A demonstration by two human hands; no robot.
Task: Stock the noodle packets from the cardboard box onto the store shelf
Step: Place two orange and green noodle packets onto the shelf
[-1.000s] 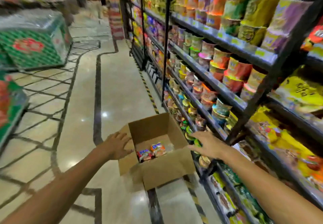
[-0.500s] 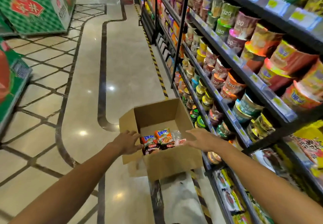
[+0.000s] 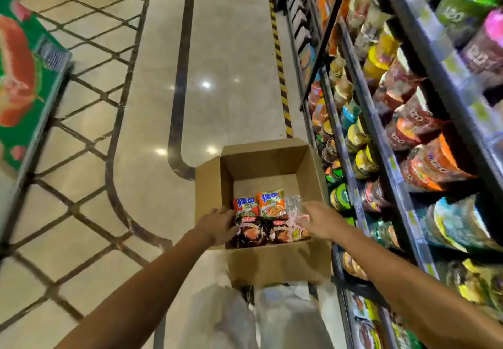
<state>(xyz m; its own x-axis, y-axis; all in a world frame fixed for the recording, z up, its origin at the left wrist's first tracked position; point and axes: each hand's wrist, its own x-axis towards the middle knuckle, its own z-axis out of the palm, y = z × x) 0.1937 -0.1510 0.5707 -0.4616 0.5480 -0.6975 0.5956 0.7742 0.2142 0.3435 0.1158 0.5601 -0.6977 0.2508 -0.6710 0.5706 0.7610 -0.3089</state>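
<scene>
Two hands reach into the open cardboard box (image 3: 275, 163) in the head view, the only one there is. The left hand (image 3: 217, 223) crosses the box's left wall with its fingers spread loosely over the nearest dark packet; the right hand (image 3: 319, 219) comes in from the shelf side, fingers straight and apart, resting on or just above a clear-wrapped pack. Neither hand has curled round anything yet.

Noodle packets (image 3: 261, 218) lie flat on the box floor directly between the two hands and just beyond the fingertips: an orange-red pair farther out, a dark pair nearer the wrists (their print is too blurred to read). Their long axes run away from the person, roughly in line with both forearms, so a pinch from either side looks workable. Both hands are about equally near.

Wrappers are glossy film, slick and crinkly, soft pillow shapes likely to slide over each other. Corrugated walls stand upright and matte. To the right of the right hand, the store shelf (image 3: 381, 141) carries rows of noodle cups (image 3: 364, 158) on dark metal tiers.
</scene>
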